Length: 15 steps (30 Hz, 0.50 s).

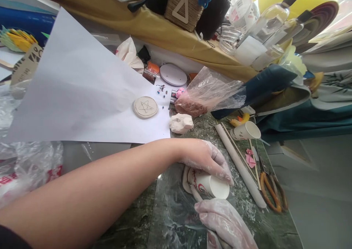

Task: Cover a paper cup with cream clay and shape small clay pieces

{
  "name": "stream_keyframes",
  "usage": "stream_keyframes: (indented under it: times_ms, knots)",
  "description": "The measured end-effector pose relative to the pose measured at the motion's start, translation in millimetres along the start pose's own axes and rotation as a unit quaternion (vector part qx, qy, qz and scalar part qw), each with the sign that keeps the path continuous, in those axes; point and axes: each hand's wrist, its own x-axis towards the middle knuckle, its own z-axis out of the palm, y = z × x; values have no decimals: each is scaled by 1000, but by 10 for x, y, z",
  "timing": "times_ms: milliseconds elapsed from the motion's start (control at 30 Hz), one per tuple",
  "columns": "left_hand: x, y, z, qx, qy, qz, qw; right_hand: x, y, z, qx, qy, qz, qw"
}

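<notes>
My left hand [207,159], dusted white, is wrapped over the far side of a printed paper cup [219,187]. The cup's other end meets a flat piece of pale clay [186,180] on the clear sheet. My right hand [227,219], coated in white, grips a thin, pale pointed tool [196,194]. Its tip is at the clay beside the cup; whether it cuts in cannot be seen. Farther off, a round clay disc [145,107] with a star drawn in it lies on white paper [90,106], near a rough clay lump [181,123].
On the right lie a pale rolling rod [240,166], orange-handled scissors [271,192] and a second paper cup [249,130]. Behind the lump sits a plastic bag of reddish-brown material [192,104]. A cloth-covered shelf [110,18] carrying bottles and a twine-wrapped box [183,7] borders the back.
</notes>
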Motion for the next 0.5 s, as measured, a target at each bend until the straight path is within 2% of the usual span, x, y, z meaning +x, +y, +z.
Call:
stream_keyframes:
  times_ms: [67, 200, 300, 433, 500]
  knots:
    - [5, -9, -1, -3, -1, 6, 1000, 24, -5, -23, 6, -3, -5, 1000]
    - [20, -35, -9, -15, -3, 17, 1000, 138, -38, -106, 2, -80, -1, 997]
    - [32, -49, -10, -22, -5, 25, 999, 197, -55, -123, 12, -44, -4, 999]
    - [33, -42, -4, -19, 0, 22, 1000, 163, -72, -94, 27, -39, 25, 999]
    - [25, -28, -2, -14, 0, 15, 1000, 112, -74, -74, 27, 10, 29, 999]
